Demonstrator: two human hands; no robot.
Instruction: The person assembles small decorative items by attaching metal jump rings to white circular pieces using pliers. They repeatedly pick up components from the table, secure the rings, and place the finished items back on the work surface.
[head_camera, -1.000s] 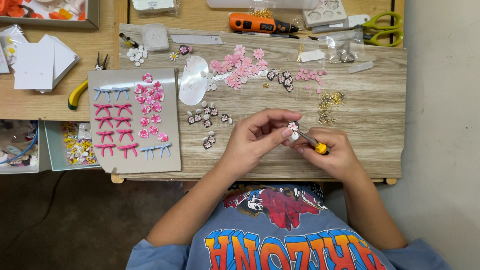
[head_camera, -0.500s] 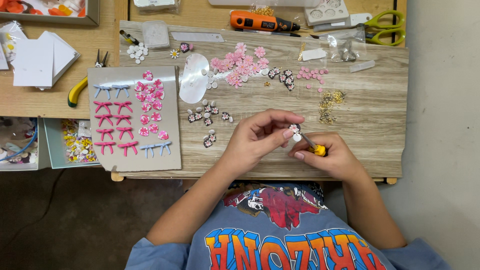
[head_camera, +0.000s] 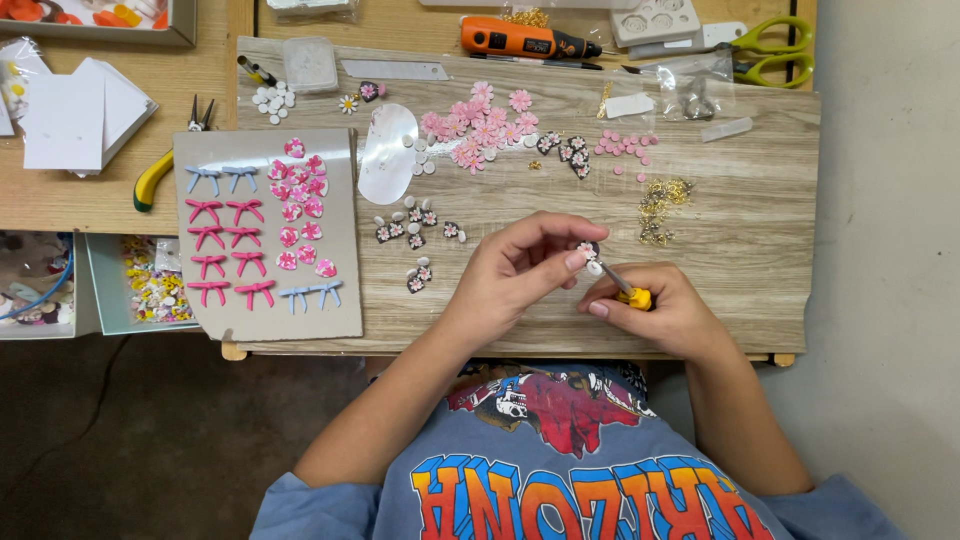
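Flower charm (head_camera: 588, 250), tiny, pink w/ dark back, pinched in left hand (head_camera: 520, 275) grip, right hand (head_camera: 665, 315) gripping yellow-handled tool (head_camera: 625, 290)

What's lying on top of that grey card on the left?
The grey card carries rows of pink and blue bows beside small pink flower pieces. What lies under the card is hidden.

The tool (head_camera: 634, 296) in the right hand (head_camera: 665, 315) had a yellow handle and a silver shaft. The small charm (head_camera: 588, 250) pinched by the left hand (head_camera: 520, 270) was pink, white and black. At 10 o'clock, a grey card (head_camera: 340, 300) bore pink and pale blue bows (head_camera: 232, 240) beside pink floral discs (head_camera: 300, 215). Pink flowers (head_camera: 478, 125) lay at 12 o'clock below an orange-and-black rotary tool (head_camera: 525, 40). At 1 o'clock were green-handled scissors (head_camera: 768, 52). The board (head_camera: 740, 240) was pale wood-grain.
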